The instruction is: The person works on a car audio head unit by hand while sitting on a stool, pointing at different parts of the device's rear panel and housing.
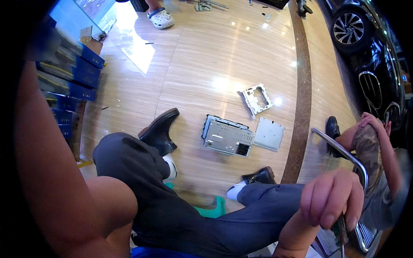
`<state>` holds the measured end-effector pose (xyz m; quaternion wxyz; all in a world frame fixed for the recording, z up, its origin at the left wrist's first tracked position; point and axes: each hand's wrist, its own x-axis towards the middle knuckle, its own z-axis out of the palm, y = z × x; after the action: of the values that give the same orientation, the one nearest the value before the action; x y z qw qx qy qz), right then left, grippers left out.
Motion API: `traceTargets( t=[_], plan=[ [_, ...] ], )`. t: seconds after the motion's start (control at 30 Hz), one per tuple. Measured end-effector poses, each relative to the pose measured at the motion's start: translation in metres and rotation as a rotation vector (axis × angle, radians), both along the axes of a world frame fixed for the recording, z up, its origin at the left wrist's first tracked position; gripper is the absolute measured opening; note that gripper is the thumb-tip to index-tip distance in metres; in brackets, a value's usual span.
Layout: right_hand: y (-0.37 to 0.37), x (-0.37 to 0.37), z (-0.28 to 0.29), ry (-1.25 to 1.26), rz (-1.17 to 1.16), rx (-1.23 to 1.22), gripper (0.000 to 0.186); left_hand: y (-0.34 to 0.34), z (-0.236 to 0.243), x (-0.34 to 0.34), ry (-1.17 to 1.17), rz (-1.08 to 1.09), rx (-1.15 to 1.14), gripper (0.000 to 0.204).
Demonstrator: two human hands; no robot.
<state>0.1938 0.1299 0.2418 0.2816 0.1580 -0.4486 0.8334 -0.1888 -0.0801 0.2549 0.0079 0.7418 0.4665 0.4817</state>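
Observation:
My right hand (333,198) is closed around the handle of a screwdriver (342,232), its thin metal shaft pointing down at the lower right, beside a chrome-framed chair. My left forearm (47,142) rises along the left edge; its hand is lost at the dark rim. On the floor between my feet lies a boxy metal device like a car stereo (228,135), with slots and a dark square patch on top. A flat metal plate (269,134) lies against its right side. Just beyond sits a pale rectangular frame (257,99) with a large opening. Neither hand touches these pieces.
Blue boxes (86,73) are stacked at the left. A seated person's hand (372,120) rests on a knee at the right, near the chrome chair frame (344,150). A black car (370,56) stands beyond. Another person's white clog (161,18) shows at the top.

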Motion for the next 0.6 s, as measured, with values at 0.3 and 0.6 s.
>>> traceTargets(
  t=[0.3, 0.6],
  plan=[
    [-0.008, -0.008, -0.006, 0.017, 0.012, 0.024, 0.012, 0.000, 0.000, 0.003, 0.014, 0.022, 0.011, 0.064],
    [-0.009, -0.001, -0.013, -0.072, -0.163, 0.105, 0.014, -0.001, 0.005, 0.001, 0.027, -0.010, 0.000, 0.065]
  ],
)
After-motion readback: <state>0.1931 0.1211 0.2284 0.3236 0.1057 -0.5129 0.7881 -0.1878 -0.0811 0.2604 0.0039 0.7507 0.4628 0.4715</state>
